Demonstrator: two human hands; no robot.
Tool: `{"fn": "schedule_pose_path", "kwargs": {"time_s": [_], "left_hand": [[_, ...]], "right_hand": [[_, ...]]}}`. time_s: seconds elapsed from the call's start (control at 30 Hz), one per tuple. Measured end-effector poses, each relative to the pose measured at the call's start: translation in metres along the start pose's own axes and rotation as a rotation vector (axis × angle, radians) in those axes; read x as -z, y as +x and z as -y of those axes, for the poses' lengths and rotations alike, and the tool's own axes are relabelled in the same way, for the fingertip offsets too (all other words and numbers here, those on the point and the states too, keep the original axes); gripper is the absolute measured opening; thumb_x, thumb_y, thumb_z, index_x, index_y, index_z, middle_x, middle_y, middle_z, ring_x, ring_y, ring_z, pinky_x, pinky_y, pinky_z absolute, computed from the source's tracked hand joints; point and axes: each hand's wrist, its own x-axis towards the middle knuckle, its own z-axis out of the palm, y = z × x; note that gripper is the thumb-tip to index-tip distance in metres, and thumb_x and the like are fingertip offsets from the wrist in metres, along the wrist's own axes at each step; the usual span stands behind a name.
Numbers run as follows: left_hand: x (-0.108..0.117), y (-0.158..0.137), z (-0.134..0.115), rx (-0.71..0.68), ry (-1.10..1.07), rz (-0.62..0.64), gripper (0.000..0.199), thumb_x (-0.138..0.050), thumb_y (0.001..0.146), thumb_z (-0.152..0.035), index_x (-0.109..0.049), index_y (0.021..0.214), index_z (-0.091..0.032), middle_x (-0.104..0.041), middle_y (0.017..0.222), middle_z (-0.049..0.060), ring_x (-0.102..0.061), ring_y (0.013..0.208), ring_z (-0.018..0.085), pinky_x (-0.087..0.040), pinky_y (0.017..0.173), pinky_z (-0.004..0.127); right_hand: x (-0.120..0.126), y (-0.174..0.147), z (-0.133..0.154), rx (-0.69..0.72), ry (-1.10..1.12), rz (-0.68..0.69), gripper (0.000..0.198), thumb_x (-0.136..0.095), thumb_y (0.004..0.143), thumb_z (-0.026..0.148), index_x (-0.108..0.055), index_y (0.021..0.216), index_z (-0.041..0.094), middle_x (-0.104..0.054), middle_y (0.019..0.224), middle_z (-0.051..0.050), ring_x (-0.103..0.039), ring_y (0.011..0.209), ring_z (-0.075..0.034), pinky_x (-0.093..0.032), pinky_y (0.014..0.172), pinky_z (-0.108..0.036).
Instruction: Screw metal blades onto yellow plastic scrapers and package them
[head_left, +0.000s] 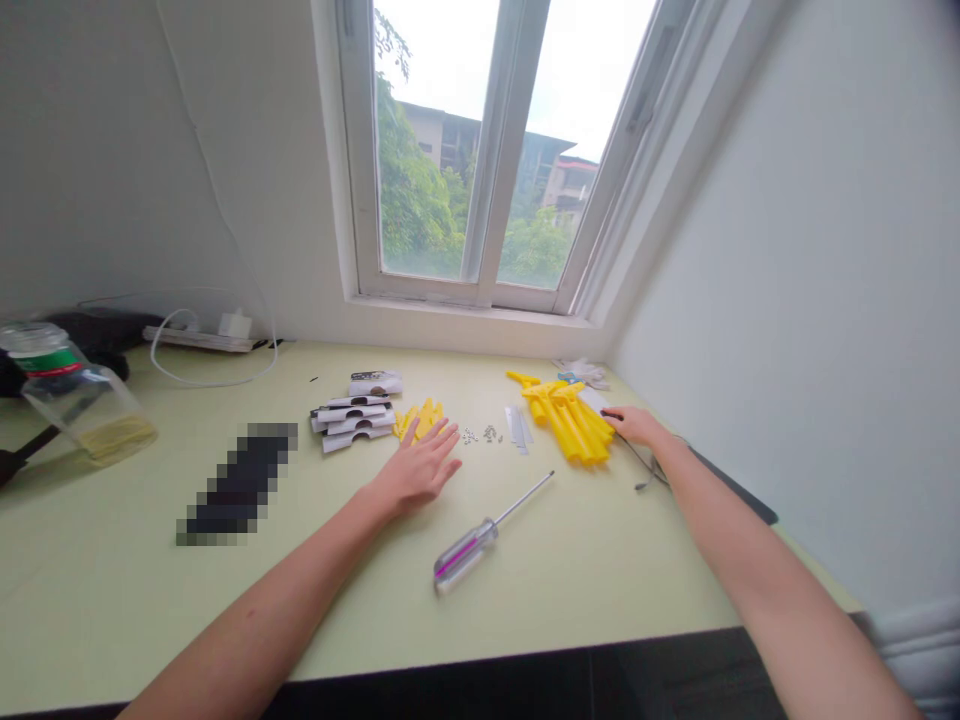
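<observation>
My left hand [420, 468] rests palm down with fingers spread, by a small pile of flat yellow pieces [424, 415]. Just beyond its fingertips lie small metal screws [491, 434] and several thin metal blades [518, 430]. At the right, my right hand [637, 425] is closed around a small dark thing beside a stack of yellow plastic handles [570, 420]; what it is I cannot make out. A screwdriver [466, 553] with a clear and purple handle lies between my arms, its tip pointing away to the right.
White card sleeves [352, 420] are stacked left of the yellow pieces. A dark pixelated object [238, 485] and a clear jar [82, 400] lie farther left. A power strip [199, 338] is at the back; gloves [585, 372] sit near the window corner. A cable [646, 484] runs below my right wrist.
</observation>
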Motion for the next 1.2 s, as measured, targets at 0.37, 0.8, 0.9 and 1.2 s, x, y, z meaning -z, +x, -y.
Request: {"fn": "schedule_pose_path", "kwargs": {"time_s": [0.37,0.8,0.9,1.2], "left_hand": [[-0.002,0.001,0.002,-0.003,-0.029,-0.005,0.06,-0.015,0.101,-0.051,-0.033,0.151,-0.023,-0.031,0.157,0.004,-0.017,0.149,0.022,0.002,0.122,0.051],[0.007,0.0,-0.002,0.005,-0.069,0.009,0.055,-0.021,0.102,-0.046,-0.034,0.15,-0.023,-0.03,0.157,0.004,-0.017,0.149,0.022,0.0,0.122,0.053],[0.011,0.001,-0.003,-0.012,-0.094,-0.036,0.052,-0.024,0.102,-0.042,-0.037,0.149,-0.024,-0.032,0.157,0.004,-0.019,0.149,0.021,-0.005,0.123,0.053],[0.112,-0.051,-0.014,-0.137,-0.383,-0.758,0.03,-0.045,0.099,-0.031,-0.063,0.121,-0.022,-0.066,0.121,0.01,-0.061,0.115,0.022,-0.049,0.101,0.042]], "right_hand": [[0.007,0.002,-0.008,-0.169,-0.114,0.09,0.035,-0.055,0.093,0.039,-0.059,0.12,0.017,-0.058,0.123,-0.009,-0.058,0.109,-0.02,-0.05,0.094,-0.042],[-0.03,-0.054,0.104,0.06,-0.022,-0.018,0.064,-0.032,0.089,0.067,-0.04,0.145,0.037,-0.021,0.16,-0.009,-0.022,0.145,-0.035,-0.023,0.108,-0.069],[-0.038,-0.059,0.113,0.015,-0.009,-0.04,0.064,-0.028,0.09,0.064,-0.041,0.145,0.034,-0.024,0.158,-0.014,-0.022,0.143,-0.041,-0.017,0.1,-0.079],[0.045,-0.098,0.098,0.327,0.347,-0.542,0.046,-0.039,0.097,0.047,-0.053,0.133,0.022,-0.049,0.142,-0.013,-0.045,0.133,-0.023,-0.036,0.112,-0.041]]}}
